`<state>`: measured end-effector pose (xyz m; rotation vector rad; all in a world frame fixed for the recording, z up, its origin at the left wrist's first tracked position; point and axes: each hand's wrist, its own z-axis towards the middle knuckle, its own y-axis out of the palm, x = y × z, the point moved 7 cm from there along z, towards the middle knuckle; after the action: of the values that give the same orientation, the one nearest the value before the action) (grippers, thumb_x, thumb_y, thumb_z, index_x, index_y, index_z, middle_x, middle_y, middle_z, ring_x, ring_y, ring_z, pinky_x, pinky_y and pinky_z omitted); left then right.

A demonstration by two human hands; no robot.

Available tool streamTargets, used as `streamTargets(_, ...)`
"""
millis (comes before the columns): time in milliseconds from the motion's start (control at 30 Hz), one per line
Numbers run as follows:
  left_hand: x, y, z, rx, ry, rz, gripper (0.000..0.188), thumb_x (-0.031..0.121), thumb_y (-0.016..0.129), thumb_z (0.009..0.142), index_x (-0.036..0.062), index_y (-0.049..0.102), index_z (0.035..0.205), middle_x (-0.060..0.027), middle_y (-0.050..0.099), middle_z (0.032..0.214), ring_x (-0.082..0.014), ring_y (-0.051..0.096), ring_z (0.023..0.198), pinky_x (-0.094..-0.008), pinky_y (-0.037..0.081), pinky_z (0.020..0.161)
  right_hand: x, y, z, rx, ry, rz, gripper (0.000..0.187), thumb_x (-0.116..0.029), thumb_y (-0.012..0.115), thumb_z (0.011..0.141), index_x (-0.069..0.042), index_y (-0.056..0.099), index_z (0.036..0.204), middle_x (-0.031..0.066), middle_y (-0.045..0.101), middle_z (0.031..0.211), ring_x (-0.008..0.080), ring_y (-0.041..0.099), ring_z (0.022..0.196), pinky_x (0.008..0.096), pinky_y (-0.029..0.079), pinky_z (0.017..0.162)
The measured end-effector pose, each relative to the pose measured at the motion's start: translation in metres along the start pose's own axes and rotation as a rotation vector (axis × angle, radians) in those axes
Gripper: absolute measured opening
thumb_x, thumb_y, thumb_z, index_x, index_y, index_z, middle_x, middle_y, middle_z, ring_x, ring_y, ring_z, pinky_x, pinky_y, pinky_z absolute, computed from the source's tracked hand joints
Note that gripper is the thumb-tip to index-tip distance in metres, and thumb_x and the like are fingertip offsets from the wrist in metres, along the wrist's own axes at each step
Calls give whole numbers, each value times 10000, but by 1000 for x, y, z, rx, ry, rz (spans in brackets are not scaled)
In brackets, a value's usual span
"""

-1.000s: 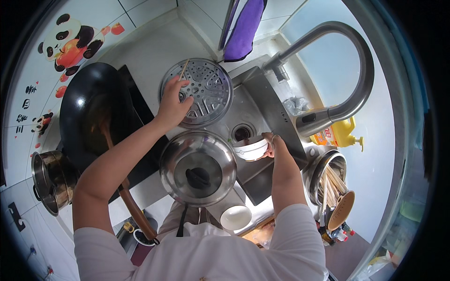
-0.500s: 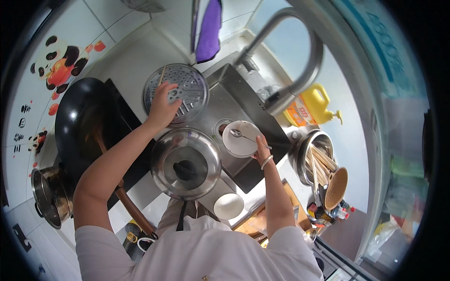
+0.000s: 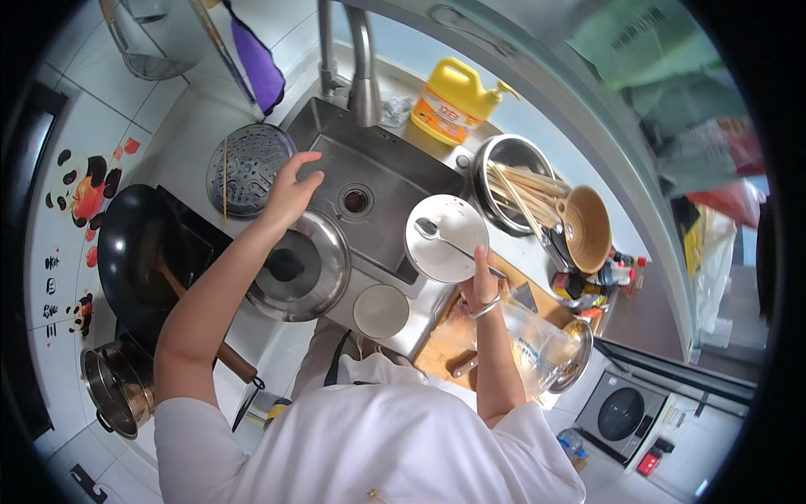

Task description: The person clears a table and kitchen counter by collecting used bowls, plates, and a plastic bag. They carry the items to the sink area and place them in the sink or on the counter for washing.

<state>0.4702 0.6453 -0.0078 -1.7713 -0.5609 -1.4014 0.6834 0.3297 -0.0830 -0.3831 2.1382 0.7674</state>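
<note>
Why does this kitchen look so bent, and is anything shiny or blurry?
Head view: fisheye distortion bends edges near the picture's black rim; head view: pale reflections streak the steel lid; head view: the green bag at upper right looks soft, while the white bowl in the right hand looks fairly crisp.

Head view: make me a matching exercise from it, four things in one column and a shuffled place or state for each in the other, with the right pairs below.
Column one
1. Right hand
2. Left hand
3. Spoon
4. Yellow pump bottle

Column two
A. Resting inside the white bowl
B. Standing on the far side of the sink
C. Gripping a bowl at its side
D. Held out, empty

Right pairs: 1-C, 2-D, 3-A, 4-B
</note>
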Motion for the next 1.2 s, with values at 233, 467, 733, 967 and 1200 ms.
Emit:
streamTargets(233,25,99,-41,-175,56,-208,259,104,573,832,22,591,1077,-79,608,1055,-162,545,1020,-264,396,880,-11,-87,-68,181,-121,-3,432,-319,441,931,-132,313,1299,120,464,1216,309,541,1039,498,518,754)
streamTargets(467,15,147,-112,-252,-109,-371,281,83,537,863,-5,536,1130,-89,563,1156,-166,505,1110,-274,369,942,-22,-140,-80,374,-92,-82,409,-327,483,908,-131,348,1241,121,510,1142,280,588,960,436,552,673)
streamTargets(733,7,137,-154,-219,-212,-370,268,49,519,867,-6,530,1129,-98,557,1152,-157,507,1099,-263,376,931,14,-147,22,246,-194,-188,452,-321,602,845,-87,431,1191,88,559,1010,191,588,839,353,532,587)
streamTargets(967,-12,101,-168,-72,-212,-327,245,37,510,866,4,547,1107,-75,579,1097,-144,515,1074,-258,379,921,6,-90,27,198,61,-212,507,-297,588,858,-63,391,1263,112,556,1085,237,577,921,429,511,749)
streamTargets(1200,-25,92,-162,-62,-252,-300,239,33,505,869,13,552,1103,-62,583,1087,-135,523,1052,-252,374,922,-23,-158,15,90,-34,-6,404,-228,561,878,-84,439,1236,104,552,1124,268,566,1006,469,517,773)
